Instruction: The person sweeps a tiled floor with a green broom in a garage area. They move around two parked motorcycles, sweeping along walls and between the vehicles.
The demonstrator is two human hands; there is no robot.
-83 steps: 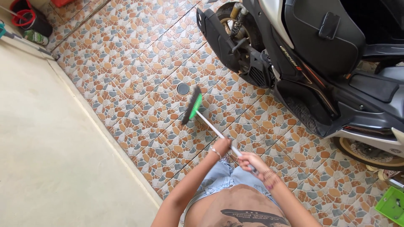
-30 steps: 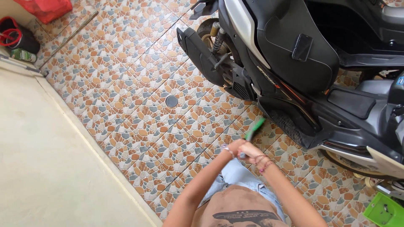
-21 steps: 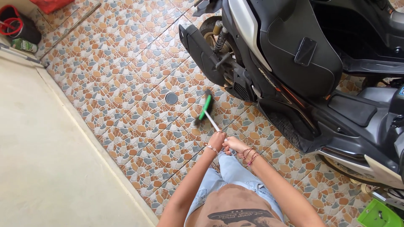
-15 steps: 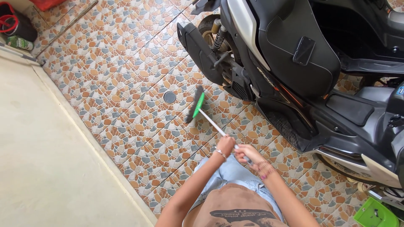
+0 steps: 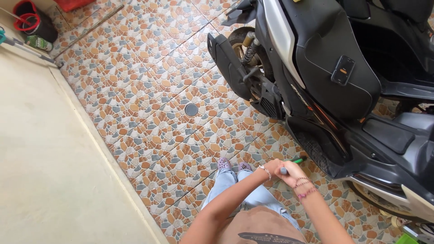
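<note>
Both hands meet low in the view, over the person's legs. The fingers of the right hand point(image 5: 293, 171) are curled tight around the grey end of a broom handle point(image 5: 284, 170), which pokes out from the fist. The left hand point(image 5: 272, 166) sits right against it on the same handle, fingers also wrapped closed, a thin bracelet point(image 5: 265, 171) at its wrist; beaded bands point(image 5: 304, 189) circle the right wrist.

Just beyond the right fingers, a short green piece of the broom point(image 5: 298, 159) shows, pointing away from the fists toward the underside of a scooter; its bristles cannot be made out there. The black and white scooter point(image 5: 334, 77) stands close on the far right side of the fingers, its dark body panels, its rear wheel and black mudguard point(image 5: 228, 63) reaching up and away from the hands.

Just left of the fingers, two purple shoes point(image 5: 231, 165) rest on the floor point(image 5: 149, 90), which is tiled in an orange, grey and cream pebble pattern. Farther out, up and left of the hands, a small round dark drain cover point(image 5: 191, 110) is set into the tiles. Well to the left, the tiles end at a raised edge beside a plain pale concrete surface point(image 5: 45, 171). At the far upper left corner stands a dark bucket with a red rim point(image 5: 32, 18).
</note>
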